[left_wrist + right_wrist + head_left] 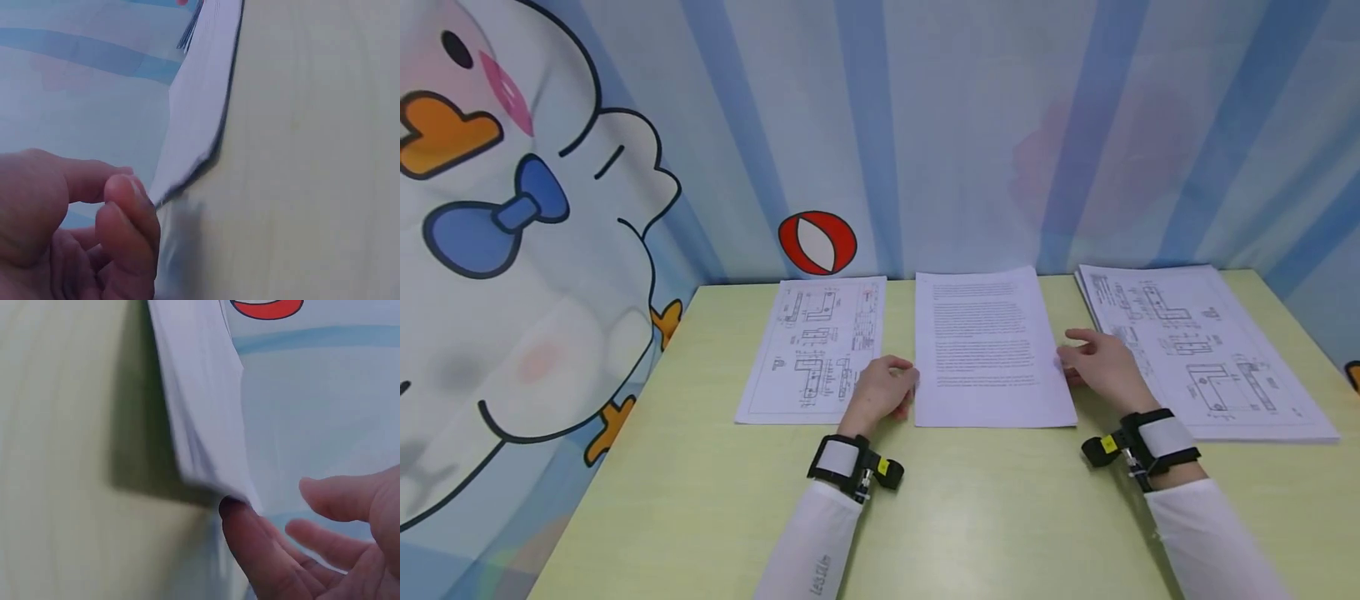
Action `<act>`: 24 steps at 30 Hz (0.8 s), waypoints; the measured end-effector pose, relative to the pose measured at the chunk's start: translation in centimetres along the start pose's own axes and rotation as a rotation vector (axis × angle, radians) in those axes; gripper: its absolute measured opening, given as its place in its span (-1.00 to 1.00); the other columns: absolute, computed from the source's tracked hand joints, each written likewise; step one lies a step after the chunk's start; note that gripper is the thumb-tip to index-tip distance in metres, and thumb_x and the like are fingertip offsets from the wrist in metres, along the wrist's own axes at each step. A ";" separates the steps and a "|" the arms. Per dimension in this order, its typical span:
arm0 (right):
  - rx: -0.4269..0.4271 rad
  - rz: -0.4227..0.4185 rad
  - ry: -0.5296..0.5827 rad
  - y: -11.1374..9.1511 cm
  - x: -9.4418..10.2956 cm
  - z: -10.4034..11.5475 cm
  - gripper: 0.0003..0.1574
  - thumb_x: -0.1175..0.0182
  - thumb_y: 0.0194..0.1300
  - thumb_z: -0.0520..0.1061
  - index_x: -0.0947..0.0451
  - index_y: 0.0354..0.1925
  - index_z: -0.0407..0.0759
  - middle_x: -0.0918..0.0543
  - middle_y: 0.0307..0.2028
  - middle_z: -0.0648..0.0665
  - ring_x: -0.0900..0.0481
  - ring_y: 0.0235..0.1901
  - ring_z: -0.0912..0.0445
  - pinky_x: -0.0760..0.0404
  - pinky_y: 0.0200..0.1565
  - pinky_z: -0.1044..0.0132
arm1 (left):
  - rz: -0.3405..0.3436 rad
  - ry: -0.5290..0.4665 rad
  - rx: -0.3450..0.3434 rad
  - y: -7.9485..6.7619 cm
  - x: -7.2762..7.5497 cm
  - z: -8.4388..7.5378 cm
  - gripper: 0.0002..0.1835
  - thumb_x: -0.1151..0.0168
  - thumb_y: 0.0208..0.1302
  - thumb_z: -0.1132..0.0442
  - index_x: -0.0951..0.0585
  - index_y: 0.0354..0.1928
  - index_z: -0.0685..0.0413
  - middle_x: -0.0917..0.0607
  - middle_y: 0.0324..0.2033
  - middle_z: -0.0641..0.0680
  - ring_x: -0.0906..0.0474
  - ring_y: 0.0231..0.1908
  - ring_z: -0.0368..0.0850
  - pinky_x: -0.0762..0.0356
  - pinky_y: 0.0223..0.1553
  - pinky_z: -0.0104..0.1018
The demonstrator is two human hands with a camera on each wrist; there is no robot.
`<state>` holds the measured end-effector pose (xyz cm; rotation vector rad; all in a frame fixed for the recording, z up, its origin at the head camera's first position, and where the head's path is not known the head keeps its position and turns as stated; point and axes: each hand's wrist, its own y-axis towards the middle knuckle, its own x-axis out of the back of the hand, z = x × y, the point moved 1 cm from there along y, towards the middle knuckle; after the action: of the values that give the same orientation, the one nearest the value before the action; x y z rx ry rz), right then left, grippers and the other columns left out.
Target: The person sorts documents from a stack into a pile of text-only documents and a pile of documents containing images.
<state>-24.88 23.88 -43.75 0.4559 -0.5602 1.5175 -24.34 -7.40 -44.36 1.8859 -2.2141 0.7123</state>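
Observation:
A stack of printed text pages (981, 333) lies at the middle of the table. Beside its left edge is my left hand (883, 390), fingers loosely bent. In the left wrist view the fingertips (128, 194) come up to the edge of the paper; whether they touch it I cannot tell. At the opposite edge, my right hand (1101, 367) has its thumb held apart from the other fingers. One fingertip (234, 509) meets the edge of the paper stack (200, 412) in the right wrist view, where a shadow falls beneath the sheets.
To the left lies a sheet with technical drawings (820, 350), partly under my left hand. A thicker pile of drawing sheets (1210, 350) is at the right, close to my right hand. Behind the light table (985, 517) hangs a striped cartoon curtain (955, 133).

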 end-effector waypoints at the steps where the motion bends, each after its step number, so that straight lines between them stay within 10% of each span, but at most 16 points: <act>1: 0.013 -0.006 0.006 -0.2 0.4 0.0 -0.31 0.04 0.35 0.05 -0.15 0.27 -0.35 -0.50 -0.10 -0.44 -0.61 -0.30 -0.06 -0.61 -0.35 0.23 | -0.004 0.009 -0.011 0.0 -0.1 -0.1 -0.70 -0.07 0.25 0.12 -0.47 -0.03 0.09 -0.55 -0.63 0.07 -0.43 -0.73 -0.13 -0.38 -0.69 -0.38; 13: 0.088 -0.196 -0.090 -2.3 7.0 -0.4 -0.21 0.15 0.32 0.30 -0.22 0.28 -0.21 -0.46 0.04 -0.43 -0.50 -0.15 -0.18 -0.50 -0.26 0.00 | 0.140 -0.048 -0.150 -0.7 -4.9 -3.5 -0.72 -0.07 0.28 0.10 -0.52 -0.04 0.05 -0.63 -0.50 0.15 -0.47 -0.70 -0.10 -0.50 -0.64 -0.30; 24: -0.073 -0.056 -0.134 -2.7 11.0 -4.5 -0.04 0.26 0.28 0.42 0.16 0.40 -0.09 0.13 0.35 -0.47 0.20 0.27 -0.40 0.00 0.04 -0.42 | 0.277 -0.144 -0.231 -1.5 -13.5 -6.8 -0.71 -0.08 0.25 0.20 -0.50 0.01 0.05 -0.61 -0.37 0.03 -0.56 -0.63 -0.11 -0.58 -0.53 -0.26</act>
<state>-22.23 35.28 -40.51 0.5150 -0.6996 1.4158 -21.50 7.56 -43.48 1.5851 -2.5520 0.3431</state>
